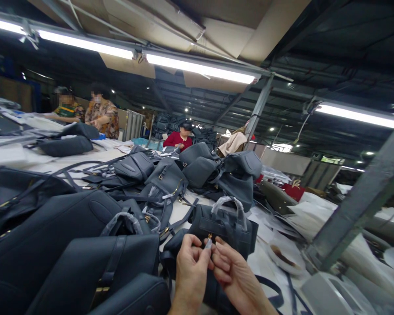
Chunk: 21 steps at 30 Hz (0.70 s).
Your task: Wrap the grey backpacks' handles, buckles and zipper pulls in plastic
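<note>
My left hand (191,269) is closed in a pinch on a small gold-coloured metal fitting (209,236) with clear plastic wrap (209,244) around its lower part. Close against it, my right hand (231,269) has its fingers curled in at the fitting; what lies between those fingertips is hidden. Just beyond both hands sits a dark blue-grey handbag (200,222), its carry handle (238,208) wrapped in clear plastic. The bag's lower part is covered by my hands.
Dark bags (95,267) crowd the left, and more bags (200,164) are heaped farther back. At right stand a white dish (287,258) with something brown and a slanting metal post (357,214). A person in red (175,139) and two other people sit beyond.
</note>
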Each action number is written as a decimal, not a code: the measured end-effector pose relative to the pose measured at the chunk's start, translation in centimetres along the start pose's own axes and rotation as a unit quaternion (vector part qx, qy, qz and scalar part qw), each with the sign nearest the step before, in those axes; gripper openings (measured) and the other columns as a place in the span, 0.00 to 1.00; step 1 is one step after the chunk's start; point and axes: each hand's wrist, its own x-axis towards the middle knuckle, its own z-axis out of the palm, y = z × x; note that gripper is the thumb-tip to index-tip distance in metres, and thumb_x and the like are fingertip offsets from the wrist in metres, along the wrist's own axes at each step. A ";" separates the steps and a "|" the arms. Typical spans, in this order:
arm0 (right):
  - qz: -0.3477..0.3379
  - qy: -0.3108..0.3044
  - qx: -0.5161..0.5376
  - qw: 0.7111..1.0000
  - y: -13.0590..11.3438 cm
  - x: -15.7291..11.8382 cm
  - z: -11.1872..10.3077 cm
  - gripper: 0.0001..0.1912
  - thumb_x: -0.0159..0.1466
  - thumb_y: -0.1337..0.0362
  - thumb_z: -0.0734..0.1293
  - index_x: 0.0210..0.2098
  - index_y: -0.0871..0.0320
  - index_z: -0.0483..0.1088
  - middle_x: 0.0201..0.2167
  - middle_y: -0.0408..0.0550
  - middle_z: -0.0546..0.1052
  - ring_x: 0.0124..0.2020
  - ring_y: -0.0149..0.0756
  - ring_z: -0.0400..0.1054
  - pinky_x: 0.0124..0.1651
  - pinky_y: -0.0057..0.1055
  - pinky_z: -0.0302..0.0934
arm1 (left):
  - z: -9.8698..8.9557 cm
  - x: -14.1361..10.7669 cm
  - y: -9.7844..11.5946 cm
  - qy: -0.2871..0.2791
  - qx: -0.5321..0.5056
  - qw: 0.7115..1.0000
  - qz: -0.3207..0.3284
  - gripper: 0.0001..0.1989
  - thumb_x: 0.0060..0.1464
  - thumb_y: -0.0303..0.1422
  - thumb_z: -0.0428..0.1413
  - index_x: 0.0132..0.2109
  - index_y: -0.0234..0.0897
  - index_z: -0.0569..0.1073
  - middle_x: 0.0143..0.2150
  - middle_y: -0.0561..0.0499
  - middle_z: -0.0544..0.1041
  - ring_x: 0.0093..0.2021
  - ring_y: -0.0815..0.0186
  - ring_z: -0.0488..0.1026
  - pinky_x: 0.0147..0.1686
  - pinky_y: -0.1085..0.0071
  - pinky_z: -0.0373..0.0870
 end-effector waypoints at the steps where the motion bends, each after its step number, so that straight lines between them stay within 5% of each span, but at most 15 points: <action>1: -0.004 -0.003 -0.012 1.000 0.0 0.0 0.0 0.31 0.34 0.64 0.84 0.33 0.62 0.68 0.16 0.31 0.64 0.14 0.14 0.49 0.13 0.11 0.38 | 0.0 0.0 0.0 -0.002 0.008 1.000 0.002 0.10 0.50 0.37 0.54 0.34 0.40 0.60 0.18 0.59 0.70 0.20 0.69 0.68 0.22 0.77 0.60; 5: -0.020 0.008 -0.042 0.999 0.1 0.3 -0.2 0.29 0.37 0.63 0.84 0.33 0.62 0.68 0.17 0.30 0.65 0.13 0.13 0.48 0.12 0.11 0.38 | 0.1 -0.2 -0.3 0.006 0.073 0.996 0.042 0.07 0.52 0.36 0.54 0.36 0.40 0.63 0.18 0.59 0.68 0.20 0.68 0.67 0.23 0.76 0.59; 12: 0.118 -0.110 0.070 0.984 -0.8 1.4 -1.2 0.20 0.43 0.67 0.81 0.29 0.67 0.71 0.21 0.38 0.73 0.11 0.10 0.44 0.11 0.12 0.39 | 0.1 -0.2 -0.7 0.024 0.119 0.988 0.095 0.07 0.54 0.31 0.54 0.41 0.38 0.70 0.20 0.57 0.71 0.21 0.68 0.70 0.24 0.76 0.61; 17: 0.082 -0.078 0.033 0.993 0.1 2.0 -1.7 0.21 0.44 0.62 0.81 0.28 0.66 0.70 0.16 0.34 0.68 0.11 0.12 0.46 0.11 0.13 0.37 | -0.1 -0.4 -0.8 0.006 0.140 0.966 0.219 0.11 0.58 0.30 0.49 0.32 0.38 0.74 0.27 0.52 0.77 0.28 0.67 0.75 0.30 0.77 0.67; 21: 0.027 -0.031 -0.019 0.999 1.3 2.6 -2.0 0.25 0.39 0.58 0.83 0.25 0.63 0.68 0.11 0.27 0.57 0.10 0.13 0.42 0.11 0.14 0.34 | -0.2 -0.4 -0.6 -0.010 0.142 0.965 0.221 0.11 0.58 0.30 0.50 0.31 0.38 0.75 0.27 0.52 0.78 0.27 0.67 0.74 0.29 0.77 0.67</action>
